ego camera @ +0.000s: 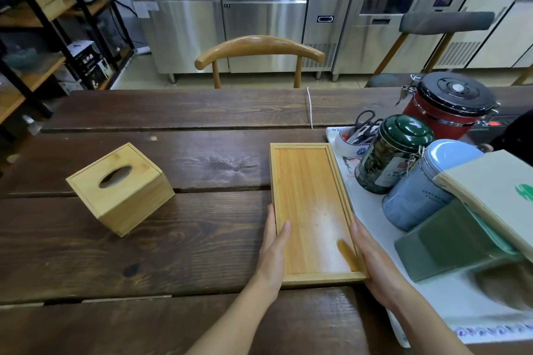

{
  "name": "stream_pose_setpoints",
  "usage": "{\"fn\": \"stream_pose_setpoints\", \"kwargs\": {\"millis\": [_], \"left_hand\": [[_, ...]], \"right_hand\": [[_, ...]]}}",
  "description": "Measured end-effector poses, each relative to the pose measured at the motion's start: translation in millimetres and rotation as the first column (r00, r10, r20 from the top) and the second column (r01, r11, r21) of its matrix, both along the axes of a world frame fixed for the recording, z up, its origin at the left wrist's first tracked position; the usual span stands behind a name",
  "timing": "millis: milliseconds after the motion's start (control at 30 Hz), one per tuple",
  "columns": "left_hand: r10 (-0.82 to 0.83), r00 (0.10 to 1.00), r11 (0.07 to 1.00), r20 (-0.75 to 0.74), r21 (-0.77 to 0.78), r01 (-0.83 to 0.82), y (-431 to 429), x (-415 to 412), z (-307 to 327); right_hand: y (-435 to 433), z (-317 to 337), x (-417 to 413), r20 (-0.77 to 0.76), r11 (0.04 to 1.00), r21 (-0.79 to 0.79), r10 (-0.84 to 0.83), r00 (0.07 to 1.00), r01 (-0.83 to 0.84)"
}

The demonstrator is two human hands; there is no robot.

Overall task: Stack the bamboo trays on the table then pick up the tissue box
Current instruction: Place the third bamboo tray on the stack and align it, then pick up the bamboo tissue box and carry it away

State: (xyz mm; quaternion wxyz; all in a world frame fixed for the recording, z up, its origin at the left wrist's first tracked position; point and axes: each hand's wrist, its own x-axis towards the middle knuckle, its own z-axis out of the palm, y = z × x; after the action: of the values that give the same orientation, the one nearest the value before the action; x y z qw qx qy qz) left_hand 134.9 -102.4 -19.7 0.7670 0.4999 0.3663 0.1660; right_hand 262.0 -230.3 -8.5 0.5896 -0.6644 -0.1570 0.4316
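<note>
A rectangular bamboo tray (310, 199) lies flat on the dark wooden table (173, 239), its long side running away from me. My left hand (274, 248) presses against its left edge with the thumb over the rim. Along the right edge rests my right hand (372, 262), its thumb inside the tray near the front corner. Whether another tray lies beneath cannot be told. A cube-shaped bamboo tissue box (121, 187) with an oval slot stands to the left, apart from both hands.
Right of the tray, a white patterned mat (432, 305) carries a green tin (392, 153), a blue jar (421, 190), a red canister (447, 104), a bowl with scissors (354, 141) and a green napkin holder (467, 239). A wooden chair (259, 52) stands at the far side.
</note>
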Motion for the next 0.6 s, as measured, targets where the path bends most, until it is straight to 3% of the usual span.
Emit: {"fn": "stream_pose_setpoints", "kwargs": {"millis": [200, 300, 433, 600], "left_hand": [[0.002, 1.0, 1.0, -0.023, -0.013, -0.002, 3.2, -3.3, 6.7], [0.015, 0.996, 0.999, -0.086, 0.031, -0.013, 12.5, -14.8, 13.0], [0.04, 0.974, 0.98, -0.224, 0.201, 0.006, 52.0, -46.5, 25.6], [0.19, 0.929, 0.846, -0.317, 0.534, 0.009, 117.9, -99.1, 55.4]], "right_hand": [[0.7, 10.1, 2.7, 0.048, 0.997, -0.079, -0.008, 0.999, 0.012], [5.3, 20.6, 9.6, 0.208, 0.978, -0.199, -0.016, 0.978, 0.058], [29.8, 43.0, 18.6, 0.503, 0.942, -0.252, -0.068, 0.862, 0.221], [103.2, 60.4, -5.2, 0.722, 0.964, -0.222, 0.06, 0.689, 0.149]]}}
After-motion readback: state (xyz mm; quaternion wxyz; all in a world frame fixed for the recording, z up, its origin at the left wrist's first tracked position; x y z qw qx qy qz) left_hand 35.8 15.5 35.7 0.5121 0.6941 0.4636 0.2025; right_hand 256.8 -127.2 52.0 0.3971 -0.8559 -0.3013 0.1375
